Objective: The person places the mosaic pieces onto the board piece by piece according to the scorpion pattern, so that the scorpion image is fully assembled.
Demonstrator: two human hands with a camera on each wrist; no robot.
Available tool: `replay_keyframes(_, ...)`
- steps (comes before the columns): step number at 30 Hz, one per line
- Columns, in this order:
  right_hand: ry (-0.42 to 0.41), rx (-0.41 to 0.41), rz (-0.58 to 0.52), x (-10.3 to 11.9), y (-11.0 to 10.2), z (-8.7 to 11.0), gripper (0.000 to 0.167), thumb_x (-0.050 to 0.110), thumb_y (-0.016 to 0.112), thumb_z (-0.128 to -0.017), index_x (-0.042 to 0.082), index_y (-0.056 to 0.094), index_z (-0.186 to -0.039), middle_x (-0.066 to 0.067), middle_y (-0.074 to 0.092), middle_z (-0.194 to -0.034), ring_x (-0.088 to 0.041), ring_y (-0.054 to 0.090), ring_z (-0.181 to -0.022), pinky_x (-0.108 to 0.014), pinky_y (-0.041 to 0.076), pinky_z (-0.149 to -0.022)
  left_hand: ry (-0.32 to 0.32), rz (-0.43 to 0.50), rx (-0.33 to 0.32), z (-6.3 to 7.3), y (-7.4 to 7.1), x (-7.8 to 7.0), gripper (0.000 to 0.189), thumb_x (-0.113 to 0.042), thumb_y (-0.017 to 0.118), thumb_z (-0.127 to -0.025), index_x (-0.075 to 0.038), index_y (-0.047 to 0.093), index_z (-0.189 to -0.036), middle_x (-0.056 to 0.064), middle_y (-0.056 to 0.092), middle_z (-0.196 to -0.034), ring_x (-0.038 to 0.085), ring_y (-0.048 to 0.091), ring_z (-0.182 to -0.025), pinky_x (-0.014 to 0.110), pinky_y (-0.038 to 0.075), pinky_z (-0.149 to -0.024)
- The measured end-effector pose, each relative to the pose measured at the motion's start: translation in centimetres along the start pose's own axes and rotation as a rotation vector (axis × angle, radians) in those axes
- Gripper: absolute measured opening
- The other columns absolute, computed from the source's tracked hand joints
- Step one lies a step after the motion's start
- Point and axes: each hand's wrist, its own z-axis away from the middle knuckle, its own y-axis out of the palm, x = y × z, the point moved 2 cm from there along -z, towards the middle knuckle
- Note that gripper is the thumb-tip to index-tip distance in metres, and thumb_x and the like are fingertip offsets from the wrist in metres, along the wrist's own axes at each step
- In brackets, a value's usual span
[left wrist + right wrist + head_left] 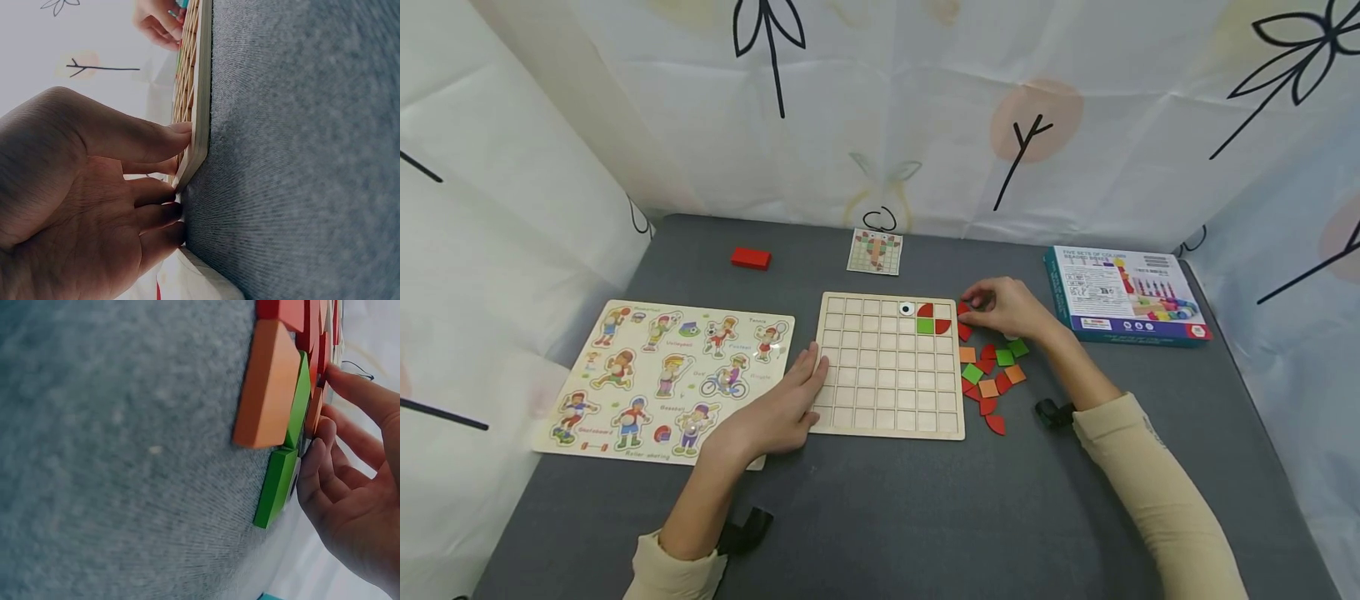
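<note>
A wooden grid board (880, 367) lies in the middle of the table. Near its top right sit a white eye tile (907, 309), a green square (925, 326) and two red quarter-circle tiles (942, 327). My left hand (782, 408) rests along the board's left edge, fingers extended; in the left wrist view its thumb (156, 140) touches the rim. My right hand (1003, 308) is at the board's upper right edge, thumb and index finger pinching a red tile (962, 307). Another red tile (965, 332) lies just below. The right wrist view shows the fingertips close among the tiles.
Several loose red, green and orange tiles (988, 388) lie right of the board. A sports picture puzzle (655, 375) is at left, overlapped by my left forearm. Behind are a red block (751, 258) and a pattern card (875, 252); a toy box (1131, 296) stands at right.
</note>
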Motion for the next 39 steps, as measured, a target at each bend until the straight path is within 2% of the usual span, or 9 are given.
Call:
replay_keyframes(7,-0.043,-0.016,0.04,0.4,0.2,-0.7,0.031,0.017,0.082,-0.095,-0.003,0.078,-0.118,-0.021,0.075,-0.107,-0.019,0.059,-0.073,-0.025,0.046,-0.065,-0.003,0.002,0.004,0.0,-0.1,0.0,0.076,-0.001,0.06,-0.103,0.013,0.021,-0.167,0.031,0.005,-0.18,0.049,0.007,-0.17,0.063,0.022,-0.135)
replay_keyframes(12,-0.046,-0.023,0.042,0.4,0.3,-0.8,0.026,0.014,0.08,-0.096,-0.004,0.078,-0.115,-0.021,0.077,-0.106,-0.014,0.056,-0.066,-0.024,0.045,-0.061,-0.007,0.008,0.006,0.0,-0.1,0.0,0.076,0.0,0.06,-0.103,0.013,0.021,-0.167,0.031,0.004,-0.18,0.049,0.007,-0.17,0.063,0.021,-0.135)
replay_keyframes(19,-0.042,-0.043,-0.053,0.8,0.4,-0.2,0.028,0.017,0.08,-0.097,0.0,0.078,-0.119,-0.017,0.076,-0.106,-0.011,0.048,-0.054,-0.024,0.039,-0.052,-0.004,0.007,0.011,0.1,-0.1,-0.1,0.075,0.0,0.059,-0.104,0.013,0.021,-0.167,0.031,0.005,-0.18,0.049,0.007,-0.17,0.063,0.021,-0.135)
replay_keyframes(25,-0.054,-0.026,-0.158,2.7,0.7,0.3,0.031,0.019,0.08,-0.098,0.004,0.078,-0.125,-0.015,0.075,-0.105,-0.012,0.047,-0.054,-0.026,0.036,-0.052,-0.005,0.015,0.01,0.1,-0.1,-0.2,0.075,0.0,0.059,-0.104,0.013,0.021,-0.167,0.031,0.004,-0.181,0.048,0.006,-0.17,0.063,0.021,-0.135)
replay_keyframes(30,-0.091,-0.005,-0.194,4.4,1.8,0.2,0.031,0.016,0.079,-0.098,0.003,0.078,-0.125,-0.016,0.078,-0.106,-0.015,0.06,-0.063,-0.026,0.043,-0.057,0.002,0.013,0.005,0.1,-0.1,-0.2,0.075,0.0,0.059,-0.104,0.013,0.021,-0.167,0.032,0.004,-0.18,0.049,0.006,-0.169,0.063,0.021,-0.135)
replay_keyframes(34,-0.122,0.025,-0.18,5.7,2.8,0.0,0.03,0.015,0.081,-0.097,0.002,0.079,-0.124,-0.016,0.079,-0.109,-0.017,0.068,-0.073,-0.026,0.049,-0.062,-0.007,0.012,0.006,0.1,-0.1,-0.2,0.075,0.0,0.06,-0.104,0.012,0.021,-0.167,0.031,0.004,-0.18,0.049,0.006,-0.17,0.063,0.021,-0.135)
replay_keyframes(39,-0.135,0.052,-0.107,7.2,3.6,-0.4,0.03,0.017,0.083,-0.096,0.002,0.08,-0.122,-0.014,0.078,-0.107,-0.017,0.061,-0.069,-0.03,0.048,-0.064,-0.018,0.013,0.008,0.1,0.0,-0.2,0.076,-0.001,0.06,-0.104,0.012,0.021,-0.168,0.03,0.004,-0.181,0.048,0.006,-0.17,0.062,0.021,-0.135)
